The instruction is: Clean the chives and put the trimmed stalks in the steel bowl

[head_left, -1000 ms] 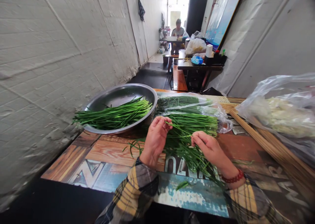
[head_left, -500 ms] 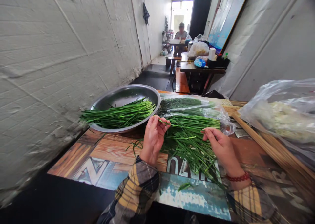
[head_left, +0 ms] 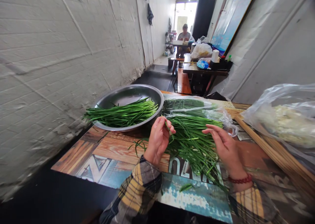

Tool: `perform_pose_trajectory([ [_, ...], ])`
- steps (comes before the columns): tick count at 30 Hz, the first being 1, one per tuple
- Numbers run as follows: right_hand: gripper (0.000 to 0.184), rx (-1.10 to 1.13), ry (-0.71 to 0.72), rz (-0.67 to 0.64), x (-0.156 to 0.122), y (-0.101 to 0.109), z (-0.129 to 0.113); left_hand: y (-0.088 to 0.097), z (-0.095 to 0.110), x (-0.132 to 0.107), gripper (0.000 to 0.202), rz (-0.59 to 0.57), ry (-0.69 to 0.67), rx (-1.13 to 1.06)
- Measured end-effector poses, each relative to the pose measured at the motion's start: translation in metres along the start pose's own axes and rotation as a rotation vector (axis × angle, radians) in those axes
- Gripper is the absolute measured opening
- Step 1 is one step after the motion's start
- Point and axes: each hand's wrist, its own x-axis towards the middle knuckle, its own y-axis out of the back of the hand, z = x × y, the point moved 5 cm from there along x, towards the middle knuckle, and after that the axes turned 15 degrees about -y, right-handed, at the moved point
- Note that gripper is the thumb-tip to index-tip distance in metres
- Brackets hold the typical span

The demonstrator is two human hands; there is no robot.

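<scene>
Long green garlic chives [head_left: 194,128] lie in a loose heap on the table, their pale ends to the right. My left hand [head_left: 159,137] is closed in a pinch above the heap's left side, and a thin chive stalk shows between its fingers. On the heap's right side my right hand [head_left: 225,148] hovers with fingers stretched and nothing visible in them. A metal basin [head_left: 157,110] at the far left holds a neat bundle of chives [head_left: 125,114], whose leaf ends hang over its rim.
Behind the heap lies a clear plastic bag [head_left: 187,106] with more chives inside. Wooden strips [head_left: 261,142] and a bag of pale shredded food [head_left: 290,122] are at the right. A white wall [head_left: 61,53] runs along the left. Farther back, a person [head_left: 184,35] sits at a table.
My right hand's fingers have parted from their pinch. The stalk in my left hand now points downward rather than across toward the right. The view has shifted slightly.
</scene>
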Motion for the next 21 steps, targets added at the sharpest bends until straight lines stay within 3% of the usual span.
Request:
perform_pose_trajectory([
  [3, 0.026, -0.031, 0.139, 0.009, -0.002, -0.004, -0.010, -0.005, -0.004, -0.003, 0.033, -0.080, 0.068, 0.043],
  [6, 0.021, -0.178, 0.247, 0.003, -0.004, -0.013, -0.011, -0.004, -0.008, -0.005, 0.034, -0.107, 0.039, 0.213],
  [13, 0.014, -0.565, 0.269, -0.051, -0.010, -0.026, -0.004, 0.000, -0.014, -0.005, 0.026, -0.117, -0.054, 0.574],
  [16, 0.011, -0.494, 0.249, -0.061, -0.008, -0.026, -0.004, 0.001, -0.014, -0.005, 0.022, -0.125, -0.082, 0.631],
  [21, 0.018, -0.119, 0.171, -0.046, -0.002, -0.020, -0.002, -0.005, -0.009, -0.005, 0.017, -0.210, -0.215, 0.769],
])
